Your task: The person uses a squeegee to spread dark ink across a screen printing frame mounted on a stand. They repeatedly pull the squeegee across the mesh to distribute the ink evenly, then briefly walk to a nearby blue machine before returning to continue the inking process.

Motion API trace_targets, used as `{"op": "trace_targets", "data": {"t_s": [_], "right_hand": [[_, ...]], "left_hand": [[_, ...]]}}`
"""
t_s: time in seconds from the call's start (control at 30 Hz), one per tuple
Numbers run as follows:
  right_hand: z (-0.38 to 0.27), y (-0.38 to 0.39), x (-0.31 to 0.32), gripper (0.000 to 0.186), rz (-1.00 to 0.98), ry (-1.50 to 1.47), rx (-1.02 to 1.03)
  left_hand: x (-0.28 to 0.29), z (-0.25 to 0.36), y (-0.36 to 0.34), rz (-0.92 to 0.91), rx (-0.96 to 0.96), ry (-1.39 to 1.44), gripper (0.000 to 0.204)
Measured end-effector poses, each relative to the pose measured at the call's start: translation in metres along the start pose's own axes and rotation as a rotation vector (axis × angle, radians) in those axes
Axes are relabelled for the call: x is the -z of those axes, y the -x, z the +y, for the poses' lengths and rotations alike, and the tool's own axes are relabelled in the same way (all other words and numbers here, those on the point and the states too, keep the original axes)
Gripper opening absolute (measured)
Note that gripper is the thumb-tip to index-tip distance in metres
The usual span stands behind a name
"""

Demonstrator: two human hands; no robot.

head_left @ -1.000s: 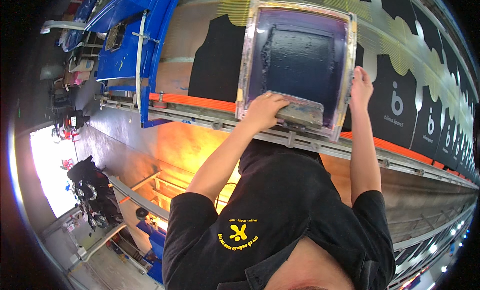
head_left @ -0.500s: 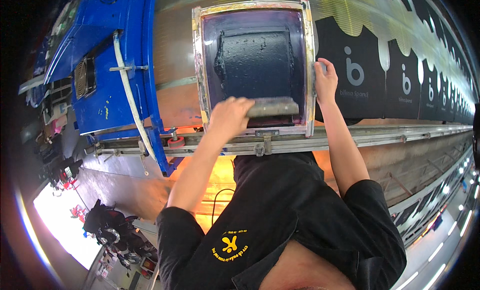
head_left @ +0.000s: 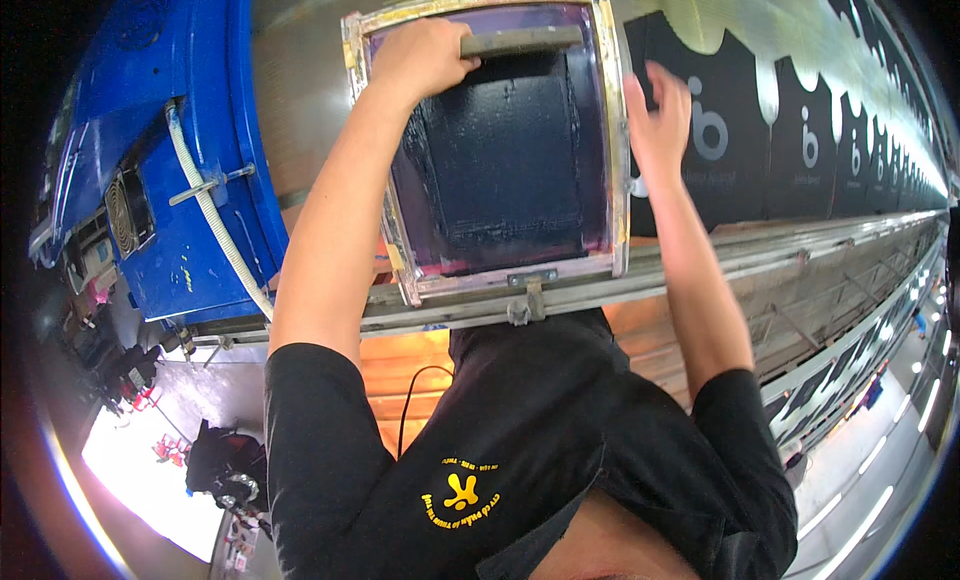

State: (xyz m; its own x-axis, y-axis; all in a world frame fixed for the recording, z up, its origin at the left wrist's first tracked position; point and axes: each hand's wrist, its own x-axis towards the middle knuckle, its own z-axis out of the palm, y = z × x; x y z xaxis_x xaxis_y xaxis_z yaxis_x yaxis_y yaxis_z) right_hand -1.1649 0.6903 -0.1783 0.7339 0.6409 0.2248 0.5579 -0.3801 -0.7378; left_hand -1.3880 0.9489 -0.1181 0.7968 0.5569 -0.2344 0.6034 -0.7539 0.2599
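My left hand [head_left: 420, 58] is wrapped round one end of a squeegee [head_left: 530, 42], which lies across the far end of a screen-printing frame [head_left: 617, 170]. Dark, wet-looking ink [head_left: 505, 165] covers the middle of the mesh, within a purplish border. On the frame's right side is my right hand [head_left: 660, 120], fingers spread and slightly blurred, with nothing in it. Whether its edge touches the frame I cannot tell. The frame's near end meets a metal clamp [head_left: 525, 305] on the table rail.
Black printed fabric panels [head_left: 710, 140] run in a row along the table to the right. A blue machine [head_left: 200, 250] with a pale ribbed hose [head_left: 195, 185] stands at the left. Metal rails [head_left: 720, 270] pass along the near table edge, just in front of my body.
My left hand has moved the squeegee from the near end of the frame to the far end. The fingers of my right hand, earlier at the frame's right edge, have spread apart.
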Motion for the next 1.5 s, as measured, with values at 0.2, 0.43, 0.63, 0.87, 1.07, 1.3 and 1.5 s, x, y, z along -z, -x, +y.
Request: {"op": "trace_targets", "data": {"t_s": [0.2, 0.43, 0.63, 0.87, 1.07, 1.3, 1.5], "right_hand": [[-0.081, -0.087, -0.062, 0.043, -0.521, 0.213, 0.533], [-0.043, 0.065, -0.019, 0.035, -0.429, 0.241, 0.622], [-0.046, 0.177, 0.061, 0.034, -0.534, 0.109, 0.547], [0.003, 0.078, 0.055, 0.026, -0.022, -0.051, 0.071], [0.032, 0.040, 0.031, 0.035, -0.375, -0.436, -0.709], [-0.003, 0.029, 0.047, 0.034, -0.323, -0.488, -0.738], [-0.014, 0.030, 0.052, 0.036, -0.265, -0.510, -0.661]], "left_hand": [[0.004, 0.008, -0.005, 0.023, 0.057, -0.131, 0.037], [-0.068, 0.067, 0.128, 0.029, 0.135, -0.001, 0.027], [-0.086, 0.137, 0.239, -0.173, 0.121, 0.066, 0.043], [-0.031, 0.091, 0.156, -0.196, 0.049, 0.085, 0.032], [0.025, 0.037, 0.049, -0.041, 0.008, 0.047, 0.032], [-0.006, 0.014, 0.041, 0.022, 0.096, 0.101, 0.036], [-0.091, 0.090, 0.215, 0.278, -0.036, 0.101, 0.061]]}}
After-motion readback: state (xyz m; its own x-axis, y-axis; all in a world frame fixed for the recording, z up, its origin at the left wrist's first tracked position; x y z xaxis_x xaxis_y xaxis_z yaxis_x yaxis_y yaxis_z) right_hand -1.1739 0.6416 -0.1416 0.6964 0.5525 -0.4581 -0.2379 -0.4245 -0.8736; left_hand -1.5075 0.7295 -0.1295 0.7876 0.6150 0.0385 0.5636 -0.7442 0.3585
